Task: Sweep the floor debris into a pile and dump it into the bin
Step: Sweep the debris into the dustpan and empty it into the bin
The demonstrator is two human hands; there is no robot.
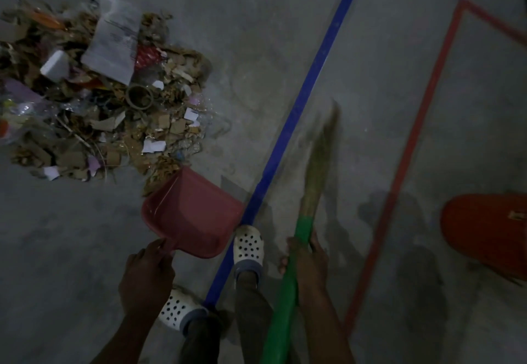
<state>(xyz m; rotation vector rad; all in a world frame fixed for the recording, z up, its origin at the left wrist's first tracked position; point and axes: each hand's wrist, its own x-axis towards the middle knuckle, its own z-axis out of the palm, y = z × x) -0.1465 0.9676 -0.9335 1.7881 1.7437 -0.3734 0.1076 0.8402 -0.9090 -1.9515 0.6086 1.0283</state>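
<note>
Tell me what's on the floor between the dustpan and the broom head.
In the head view, a blue tape line runs on the floor between the pink dustpan and the broom head; otherwise it's bare concrete.

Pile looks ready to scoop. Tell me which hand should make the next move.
Probably the left hand: it holds the dustpan, whose lip already touches the debris pile. The right hand grips the broom across the blue floor line, farther away.
</note>
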